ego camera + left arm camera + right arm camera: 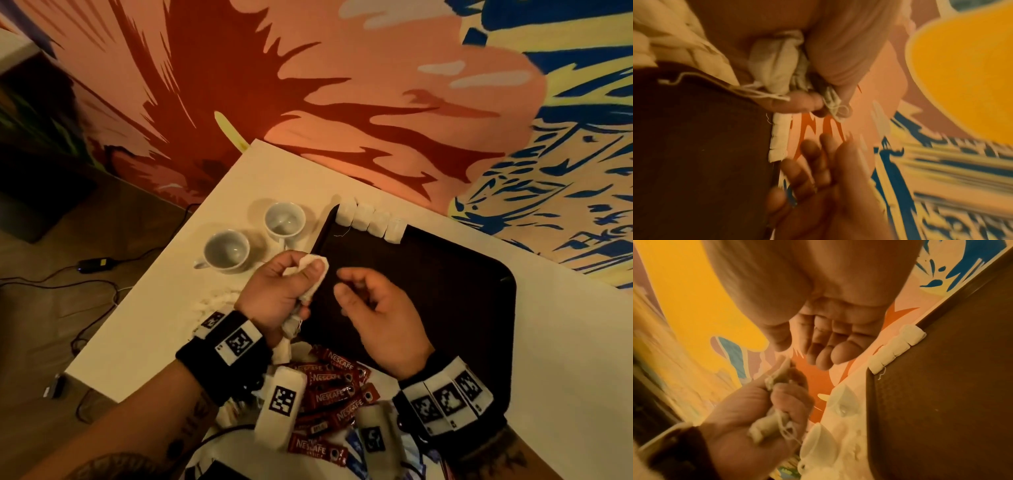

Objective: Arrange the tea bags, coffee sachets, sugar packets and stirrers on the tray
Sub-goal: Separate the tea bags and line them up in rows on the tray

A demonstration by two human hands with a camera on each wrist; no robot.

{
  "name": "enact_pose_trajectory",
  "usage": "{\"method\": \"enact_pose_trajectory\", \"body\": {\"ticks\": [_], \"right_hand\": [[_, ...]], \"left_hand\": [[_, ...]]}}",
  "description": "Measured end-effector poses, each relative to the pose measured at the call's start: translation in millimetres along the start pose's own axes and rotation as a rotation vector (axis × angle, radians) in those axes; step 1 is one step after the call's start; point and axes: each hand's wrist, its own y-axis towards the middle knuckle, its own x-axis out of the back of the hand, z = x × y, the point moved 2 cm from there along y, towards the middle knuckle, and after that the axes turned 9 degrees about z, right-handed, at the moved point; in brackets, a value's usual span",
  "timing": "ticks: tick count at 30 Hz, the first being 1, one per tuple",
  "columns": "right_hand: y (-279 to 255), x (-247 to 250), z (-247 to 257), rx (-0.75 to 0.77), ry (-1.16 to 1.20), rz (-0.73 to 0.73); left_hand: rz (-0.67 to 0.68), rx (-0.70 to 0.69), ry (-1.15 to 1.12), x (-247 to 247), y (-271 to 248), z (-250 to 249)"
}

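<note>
A dark tray (445, 274) lies on the white table, with a row of white tea bags (370, 221) along its far left edge. My left hand (284, 287) hovers at the tray's left edge and grips a bunch of white tea bags (315, 270), their strings dangling; they show bunched in the fist (774, 65). My right hand (366, 305) hovers over the tray just right of the left, fingers loosely curled and holding nothing (830, 340). Red Nescafe coffee sachets (332, 387) lie heaped at the tray's near edge, partly hidden by my wrists.
Two empty white cups (253, 236) stand left of the tray. A loose white heap (212, 301) lies on the table near my left wrist. The table's left edge (154, 274) drops to a floor with cables. A painted wall rises just behind the table.
</note>
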Motion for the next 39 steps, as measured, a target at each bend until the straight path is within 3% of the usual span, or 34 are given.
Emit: {"method": "enact_pose_trajectory", "body": {"ticks": [5, 14, 18, 25, 32, 39], "right_hand": [[19.3, 13.6, 14.7, -0.07, 0.025, -0.117], [41.4, 40.5, 8.0, -0.043, -0.016, -0.171], [60.3, 38.8, -6.7, -0.093, -0.096, -0.084], [133.1, 51.9, -24.1, -0.165, -0.321, -0.113], [196.0, 52.2, -48.7, -0.322, -0.516, 0.019], [225.1, 42.4, -58.2, -0.351, -0.598, 0.016]], "left_hand": [[0.042, -0.074, 0.276, -29.2, 7.7, 1.7], [0.102, -0.088, 0.359, -33.7, 17.1, 6.6], [0.036, -0.028, 0.331, -22.6, 33.0, 11.9], [-0.142, 0.101, 0.182, 10.2, 55.9, 23.8], [-0.089, 0.177, 0.062, 30.0, 52.3, 28.6], [-0.086, 0.232, -0.067, 37.8, 54.9, 28.6]]}}
